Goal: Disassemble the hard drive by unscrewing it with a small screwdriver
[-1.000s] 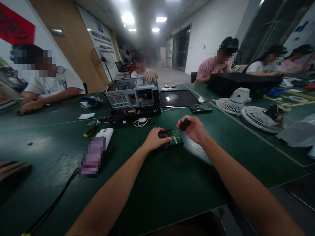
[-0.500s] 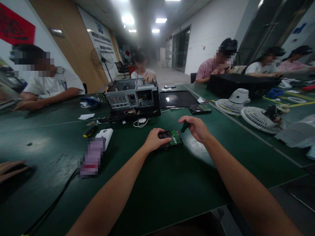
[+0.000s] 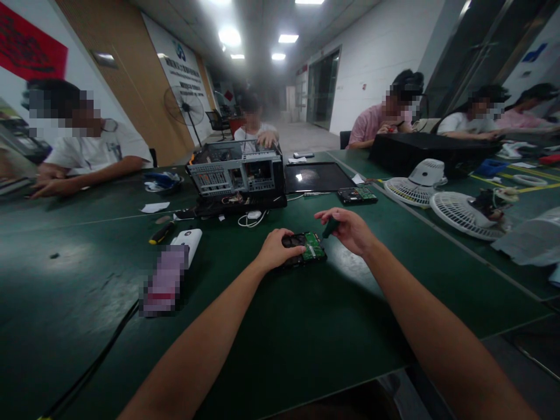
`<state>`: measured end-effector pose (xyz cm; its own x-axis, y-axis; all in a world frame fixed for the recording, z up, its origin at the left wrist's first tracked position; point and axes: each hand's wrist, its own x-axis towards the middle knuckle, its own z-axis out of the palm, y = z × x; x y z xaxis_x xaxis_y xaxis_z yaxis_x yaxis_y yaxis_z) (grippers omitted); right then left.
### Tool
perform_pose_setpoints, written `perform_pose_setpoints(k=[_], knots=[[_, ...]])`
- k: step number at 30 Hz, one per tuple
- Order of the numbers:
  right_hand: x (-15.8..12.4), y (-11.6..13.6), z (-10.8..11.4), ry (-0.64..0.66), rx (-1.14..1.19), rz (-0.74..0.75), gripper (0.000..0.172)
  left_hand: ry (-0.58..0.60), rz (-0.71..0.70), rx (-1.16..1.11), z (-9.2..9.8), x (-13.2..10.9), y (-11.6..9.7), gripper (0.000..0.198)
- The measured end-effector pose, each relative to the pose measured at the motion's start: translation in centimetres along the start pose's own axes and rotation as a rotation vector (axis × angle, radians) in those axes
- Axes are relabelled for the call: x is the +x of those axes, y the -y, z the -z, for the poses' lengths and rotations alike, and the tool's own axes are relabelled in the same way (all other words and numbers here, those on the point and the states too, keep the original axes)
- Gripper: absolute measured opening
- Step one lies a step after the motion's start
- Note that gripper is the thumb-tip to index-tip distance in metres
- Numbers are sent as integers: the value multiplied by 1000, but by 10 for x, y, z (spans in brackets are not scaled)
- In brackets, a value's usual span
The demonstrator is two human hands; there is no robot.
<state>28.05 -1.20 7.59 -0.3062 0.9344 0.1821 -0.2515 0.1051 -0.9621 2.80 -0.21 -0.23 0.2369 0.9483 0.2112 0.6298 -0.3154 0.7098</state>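
A hard drive (image 3: 313, 247) lies on the green tabletop with its green circuit board facing up. My left hand (image 3: 278, 251) is closed over its left end, thumb on top and fingers along the far side. In my right hand (image 3: 350, 228) is a screwdriver with a dark green handle (image 3: 331, 226), held tilted. Its shaft slants down to the right end of the drive; whether the tip sits in a screw is too small to tell.
An opened computer case (image 3: 238, 175) stands ahead, beside a black panel (image 3: 321, 177) and a second hard drive (image 3: 356, 195). White fan parts (image 3: 411, 189) lie to the right. A yellow-black screwdriver (image 3: 161, 233) and a white power bank-like object (image 3: 192, 240) are left. Several people sit around.
My right fingers have shifted slightly on the screwdriver handle. The drive and my left hand stay in place. A hand at the far left edge has gone from view.
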Motion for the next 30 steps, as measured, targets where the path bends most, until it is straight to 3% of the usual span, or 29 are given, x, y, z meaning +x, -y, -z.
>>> perform_pose_setpoints(k=[4, 24, 30], knots=[[0, 1, 1, 18, 19, -55, 27, 0, -2, 7, 0, 1, 1, 64], [2, -4, 6, 83, 161, -132, 34, 33, 36, 40, 1, 0, -1, 63], [3, -4, 5, 75, 120, -110, 28, 30, 30, 43, 2, 1, -2, 62]])
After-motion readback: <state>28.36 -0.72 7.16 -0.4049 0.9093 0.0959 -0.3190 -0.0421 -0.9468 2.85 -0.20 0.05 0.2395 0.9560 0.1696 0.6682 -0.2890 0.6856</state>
